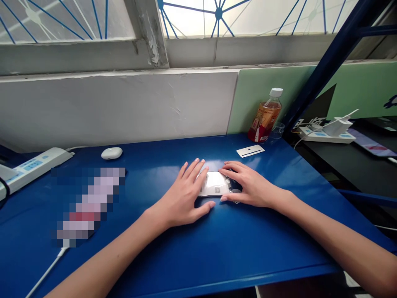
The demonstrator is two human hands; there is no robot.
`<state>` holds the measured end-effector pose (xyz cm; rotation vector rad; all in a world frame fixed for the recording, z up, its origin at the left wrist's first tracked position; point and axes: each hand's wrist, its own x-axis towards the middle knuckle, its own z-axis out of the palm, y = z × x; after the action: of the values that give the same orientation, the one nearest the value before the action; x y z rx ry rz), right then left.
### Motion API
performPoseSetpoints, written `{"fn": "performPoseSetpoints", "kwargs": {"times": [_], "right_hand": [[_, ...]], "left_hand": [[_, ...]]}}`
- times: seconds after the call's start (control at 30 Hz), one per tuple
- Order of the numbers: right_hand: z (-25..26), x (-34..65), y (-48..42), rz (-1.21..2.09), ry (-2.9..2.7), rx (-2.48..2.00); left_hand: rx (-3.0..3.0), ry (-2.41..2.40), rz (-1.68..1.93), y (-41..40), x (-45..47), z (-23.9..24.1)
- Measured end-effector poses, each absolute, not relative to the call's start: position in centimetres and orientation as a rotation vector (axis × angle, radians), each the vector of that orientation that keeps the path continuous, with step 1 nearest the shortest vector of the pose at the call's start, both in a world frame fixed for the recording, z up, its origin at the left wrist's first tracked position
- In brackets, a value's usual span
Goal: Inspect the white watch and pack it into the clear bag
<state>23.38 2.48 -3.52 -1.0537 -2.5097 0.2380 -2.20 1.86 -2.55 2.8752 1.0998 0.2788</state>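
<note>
A small white packet [214, 184] lies flat on the blue desk, with a printed square code on its face and what looks like clear plastic at its right end. My left hand [187, 190] rests palm down over its left end, fingers outstretched and thumb apart. At the other end, my right hand [249, 182] curves round the packet, fingertips at the upper edge and thumb by the lower edge. Small dark and pale shapes show between that thumb and fingers, too unclear to name.
On the blue desk [192, 260] are a white earbud case [112, 153], a power strip [40, 167] and a blurred-out phone [93, 203] with a cable. Farther right are a white card [250, 150], a drink bottle [266, 118] and a blue metal post [322, 62].
</note>
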Motion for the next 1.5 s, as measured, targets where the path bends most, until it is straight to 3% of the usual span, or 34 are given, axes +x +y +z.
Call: {"fn": "performPoseSetpoints", "kwargs": {"times": [0.3, 1.13, 1.33, 1.5], "right_hand": [[-3.4, 23.2, 2.3, 0.229, -2.510, -1.069], [-3.4, 22.0, 1.3, -0.193, -2.664, -1.038], [-3.5, 21.9, 1.3, -0.164, -2.673, -1.070], [-3.7, 22.7, 1.7, 0.074, -2.547, -1.141]], "left_hand": [[2.801, 1.174, 0.028, 1.6, -1.0, -2.8], [2.746, 1.224, 0.041, 0.9, -0.5, -3.4], [2.736, 1.221, 0.044, 1.1, -0.5, -3.3], [2.721, 1.215, 0.054, 1.1, -0.5, -3.4]]}}
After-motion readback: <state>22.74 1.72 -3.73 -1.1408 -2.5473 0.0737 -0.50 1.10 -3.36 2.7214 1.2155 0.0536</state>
